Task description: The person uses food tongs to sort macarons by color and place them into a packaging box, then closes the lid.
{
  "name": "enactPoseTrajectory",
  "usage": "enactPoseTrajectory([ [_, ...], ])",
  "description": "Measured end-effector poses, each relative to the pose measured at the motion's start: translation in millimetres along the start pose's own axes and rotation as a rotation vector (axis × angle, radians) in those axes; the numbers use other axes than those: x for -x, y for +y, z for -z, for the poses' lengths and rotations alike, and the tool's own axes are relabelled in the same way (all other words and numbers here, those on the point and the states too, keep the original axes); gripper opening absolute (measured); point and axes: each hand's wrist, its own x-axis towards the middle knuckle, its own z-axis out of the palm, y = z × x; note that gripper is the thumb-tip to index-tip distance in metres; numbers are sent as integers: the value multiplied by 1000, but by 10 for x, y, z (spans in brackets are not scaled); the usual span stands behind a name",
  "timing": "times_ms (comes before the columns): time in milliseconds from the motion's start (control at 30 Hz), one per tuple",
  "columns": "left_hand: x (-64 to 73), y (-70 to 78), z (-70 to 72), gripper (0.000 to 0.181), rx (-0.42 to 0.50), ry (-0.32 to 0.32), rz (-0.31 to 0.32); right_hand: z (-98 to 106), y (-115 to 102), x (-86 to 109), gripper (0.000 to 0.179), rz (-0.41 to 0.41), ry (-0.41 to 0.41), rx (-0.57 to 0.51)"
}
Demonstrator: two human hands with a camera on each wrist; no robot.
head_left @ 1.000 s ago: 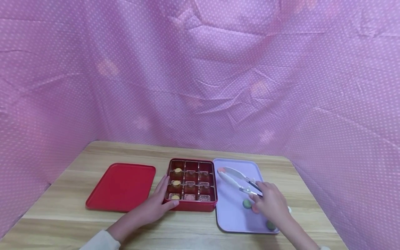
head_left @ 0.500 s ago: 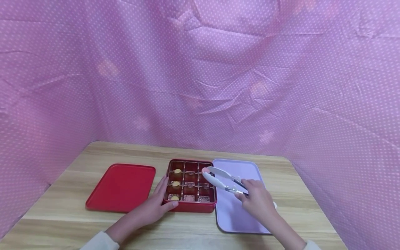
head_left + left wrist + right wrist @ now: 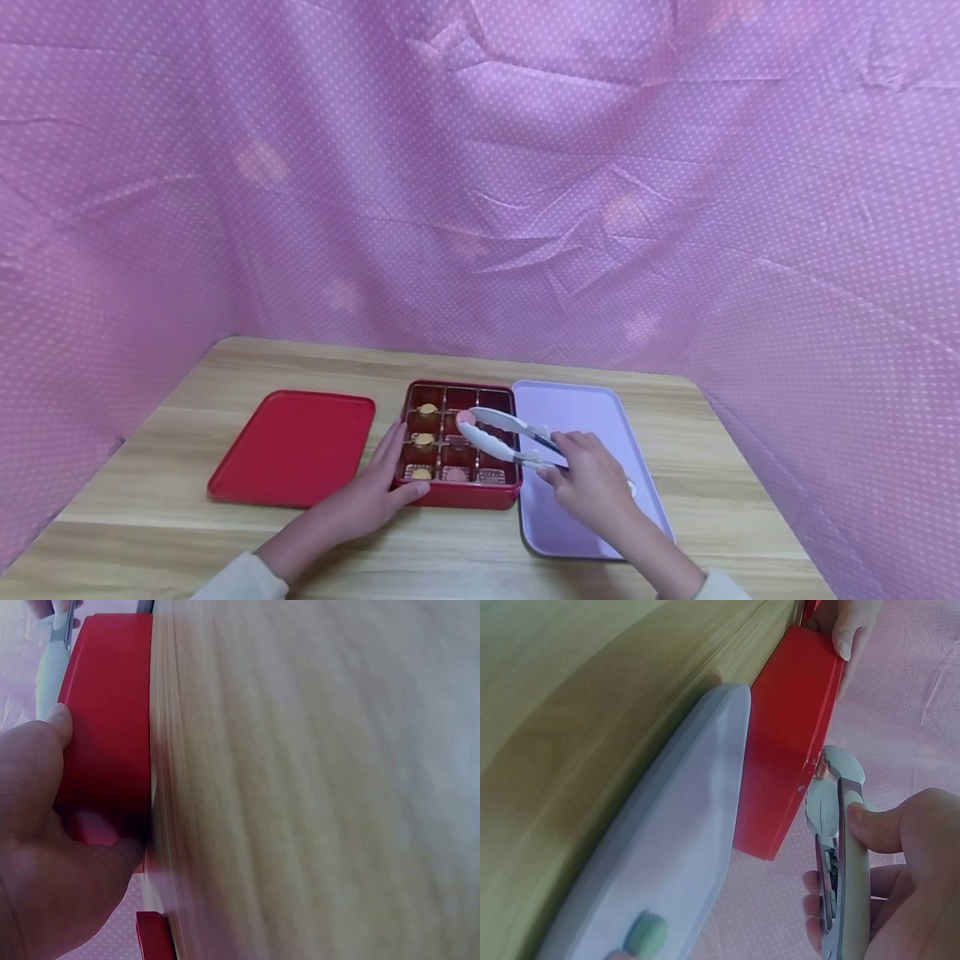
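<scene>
A red box [image 3: 472, 497] with a clear divided insert stands mid-table. Yellow macarons [image 3: 423, 439] sit in its left column, and a pink macaron [image 3: 455, 474] lies in the front middle compartment. My left hand [image 3: 366, 500] rests on the box's front left corner, fingers straight along the left side, thumb over the front rim. My right hand [image 3: 596, 482] grips tongs [image 3: 495, 447] with white scalloped tips. Between those tips a pink macaron [image 3: 466, 417] is held over the middle column. In the right wrist view, fingers and thumb curl round the tongs' handles [image 3: 855, 877].
Right beside the box lies a lilac tray [image 3: 540, 521], mostly under my right arm. A green macaron [image 3: 646, 935] shows on it in the right wrist view. To the left lies a flat red lid [image 3: 292, 450]. Pink dotted cloth [image 3: 480, 183] surrounds the wooden table [image 3: 405, 562].
My right hand has carried the tongs and the pink macaron leftward, from above the lilac tray to over the box's middle column. My left hand has stayed at the box corner.
</scene>
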Motion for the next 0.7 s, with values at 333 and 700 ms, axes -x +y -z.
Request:
enactPoseTrajectory([
  [333, 7, 1, 8, 103, -3, -1, 1, -11, -55, -24, 49, 29, -8, 25],
  [700, 11, -6, -2, 104, 2, 2, -5, 8, -41, -26, 47, 38, 2, 35],
])
